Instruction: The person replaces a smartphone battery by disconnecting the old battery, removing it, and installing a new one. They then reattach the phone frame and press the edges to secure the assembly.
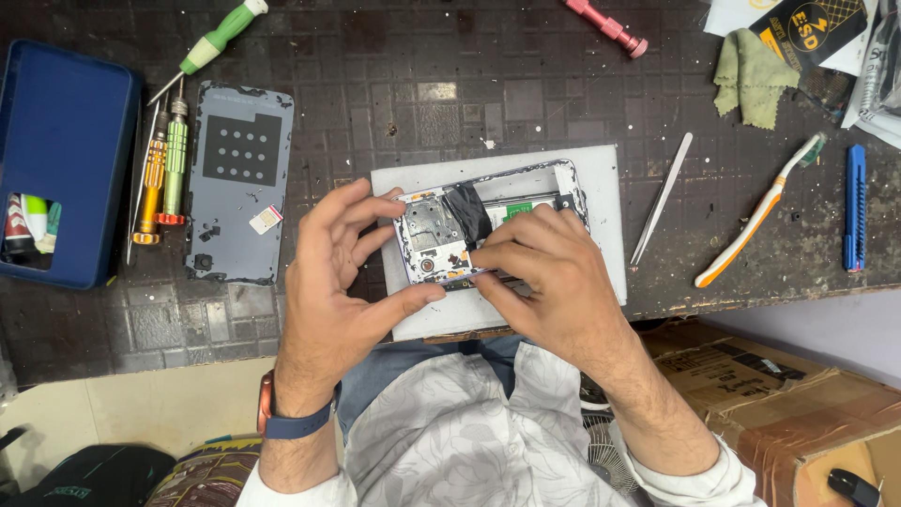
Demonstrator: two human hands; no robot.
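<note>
- Opened phone [469, 230], back cover off, lies on a white pad [601, 188] at the middle of the dark, scuffed workbench [422, 84]. Inner metal plate, camera ring and a flap of black tape show at its left half.
- Left hand [338, 291] cups the phone's left end: fingers spread over the upper corner, thumb pressed along the lower edge. Grip is loose and wide, steadying the body rather than closed around it.
- Right hand [554, 282] lies over the phone's right half, fingers drawn together with tips meeting near the middle of the phone, just beside the black tape. Cannot tell whether anything is pinched between the fingertips; they hide that spot.
- Blue-banded watch [286, 418] sits on the left wrist.
- Detached grey back cover [239, 183] lies flat to the left of the pad, inner face up, with a small white card on it.
- Two small screwdrivers, orange [150, 183] and green [175, 160], lie side by side just left of the cover; a green-and-white screwdriver [218, 39] sits above them, slanted.
- Blue case [61, 160] at the far left edge, partly open.
- Right of the pad: metal tweezers [662, 197], then a toothbrush [760, 211] with orange and white handle, then a blue tool [854, 207], each well apart.
- Green cloth [751, 75] and a pink tool [610, 26] near the top edge.
- Cardboard box [779, 394] below the bench, at the lower right.
</note>
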